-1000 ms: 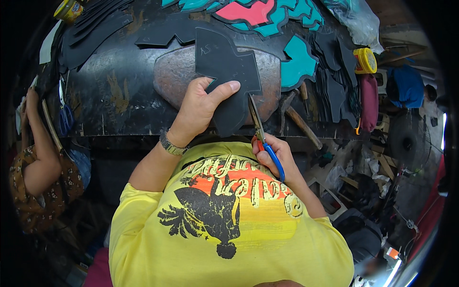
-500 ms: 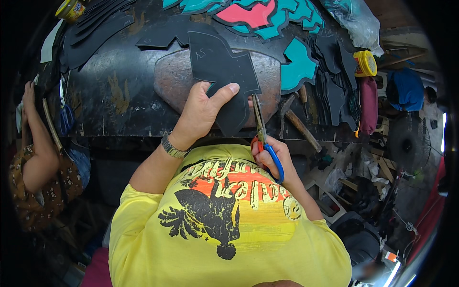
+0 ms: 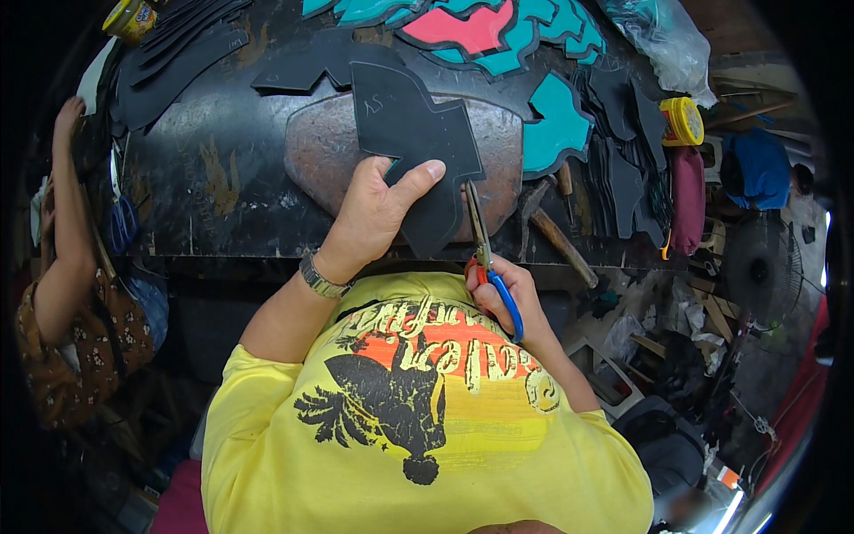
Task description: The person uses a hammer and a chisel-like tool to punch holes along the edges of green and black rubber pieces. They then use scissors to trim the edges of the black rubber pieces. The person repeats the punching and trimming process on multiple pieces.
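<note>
In my left hand [image 3: 378, 205] I pinch a flat black cut-out piece [image 3: 414, 120], thumb on top and fingers beneath. A sliver of teal shows at its edge by my fingers. The piece lies over a worn brown slab [image 3: 316, 147] on the dark table. My right hand [image 3: 511, 294] is closed round the red and blue handles of a pair of scissors [image 3: 478, 222]. Their blades point away from me, close to the notch on the right edge of the black piece. I cannot tell whether the tips touch it.
A hammer [image 3: 560, 236] lies right of the slab, below a teal piece [image 3: 556, 129]. Stacks of black pieces [image 3: 614, 156] and a yellow tub [image 3: 682, 122] stand at the right. Blue-handled scissors [image 3: 123, 218] lie at the left, near another person's arm [image 3: 71, 205].
My scissors have drawn back slightly from the notch, and the blades look closer together. The black piece stays almost in place. At the left, the other person's hand has reached farther up the table.
</note>
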Action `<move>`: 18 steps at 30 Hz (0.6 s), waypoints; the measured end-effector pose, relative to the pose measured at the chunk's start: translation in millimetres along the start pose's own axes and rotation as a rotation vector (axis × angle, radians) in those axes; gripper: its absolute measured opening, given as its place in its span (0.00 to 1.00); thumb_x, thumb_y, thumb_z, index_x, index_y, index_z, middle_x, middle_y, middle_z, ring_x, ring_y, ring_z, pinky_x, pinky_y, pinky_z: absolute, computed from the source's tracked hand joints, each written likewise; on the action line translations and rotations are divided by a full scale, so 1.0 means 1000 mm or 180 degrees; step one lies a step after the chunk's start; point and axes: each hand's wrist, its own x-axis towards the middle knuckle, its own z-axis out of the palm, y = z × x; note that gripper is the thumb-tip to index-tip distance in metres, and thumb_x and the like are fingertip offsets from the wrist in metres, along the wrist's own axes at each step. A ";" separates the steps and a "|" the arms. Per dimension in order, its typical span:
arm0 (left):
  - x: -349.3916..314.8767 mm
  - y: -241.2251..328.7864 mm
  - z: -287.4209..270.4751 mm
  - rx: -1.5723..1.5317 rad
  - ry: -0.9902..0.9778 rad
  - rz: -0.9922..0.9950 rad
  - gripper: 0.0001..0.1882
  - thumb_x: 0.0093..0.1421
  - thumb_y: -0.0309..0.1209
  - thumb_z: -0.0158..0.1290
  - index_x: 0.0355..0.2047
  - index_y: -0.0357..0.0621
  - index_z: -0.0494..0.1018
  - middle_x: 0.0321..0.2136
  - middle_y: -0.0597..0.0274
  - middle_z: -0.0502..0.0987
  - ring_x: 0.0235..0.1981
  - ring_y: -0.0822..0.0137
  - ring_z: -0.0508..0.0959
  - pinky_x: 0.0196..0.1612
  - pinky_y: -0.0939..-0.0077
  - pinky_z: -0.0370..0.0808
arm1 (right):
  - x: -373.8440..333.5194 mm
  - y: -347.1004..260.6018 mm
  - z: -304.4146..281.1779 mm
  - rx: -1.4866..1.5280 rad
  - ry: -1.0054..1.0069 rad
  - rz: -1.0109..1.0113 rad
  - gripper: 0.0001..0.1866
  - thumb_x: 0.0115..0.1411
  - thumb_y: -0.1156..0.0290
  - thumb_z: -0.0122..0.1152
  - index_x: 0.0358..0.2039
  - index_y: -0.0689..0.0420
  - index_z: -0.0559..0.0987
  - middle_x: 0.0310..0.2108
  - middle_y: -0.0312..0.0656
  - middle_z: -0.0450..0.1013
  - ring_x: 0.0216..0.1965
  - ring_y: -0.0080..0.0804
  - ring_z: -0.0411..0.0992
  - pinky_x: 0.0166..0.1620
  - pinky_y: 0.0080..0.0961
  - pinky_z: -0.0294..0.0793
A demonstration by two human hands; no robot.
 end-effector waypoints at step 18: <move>0.001 0.003 -0.001 0.0157 -0.0097 0.0085 0.10 0.69 0.30 0.57 0.43 0.33 0.80 0.36 0.59 0.85 0.33 0.74 0.84 0.37 0.79 0.83 | 0.000 -0.004 0.003 -0.0191 0.0144 0.0026 0.14 0.63 0.65 0.71 0.33 0.59 0.74 0.26 0.27 0.64 0.27 0.12 0.59 0.30 0.16 0.61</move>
